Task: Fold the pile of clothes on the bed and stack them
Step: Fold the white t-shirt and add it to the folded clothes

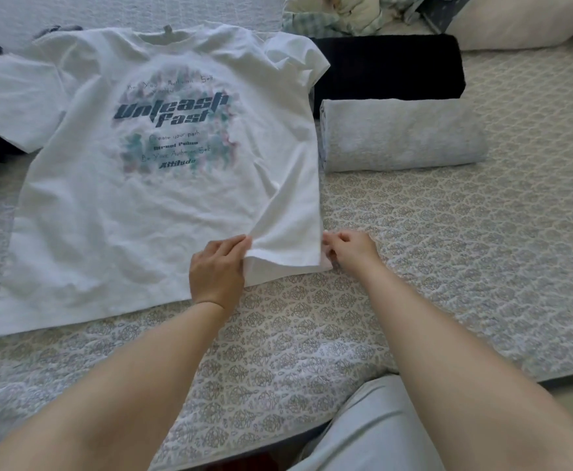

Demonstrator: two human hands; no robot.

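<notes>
A bed covered in a pale quilted spread (414,266) with a grey leaf pattern fills the view. A white T-shirt (162,185) with a dark printed slogan lies flat, print up, spreading away from both hands and off to the left. Its right side has been turned inward, leaving a straight edge running away from the right hand. The left hand (218,270) pinches the hem at a raised crease, fingers curled on the cloth. The right hand (349,249), just beside it, curls its fingers at the hem's lower right corner; it appears to pinch the fabric, though the contact is partly hidden. Beyond the right hand sit a folded light grey garment (404,134) and a folded black garment (390,68) behind it. Farther still lies a jumble of unfolded clothes (356,11).

The likely risk: tugging the hem unevenly would skew the fold and bunch the layer beneath, since the left sleeve is still spread out.
</notes>
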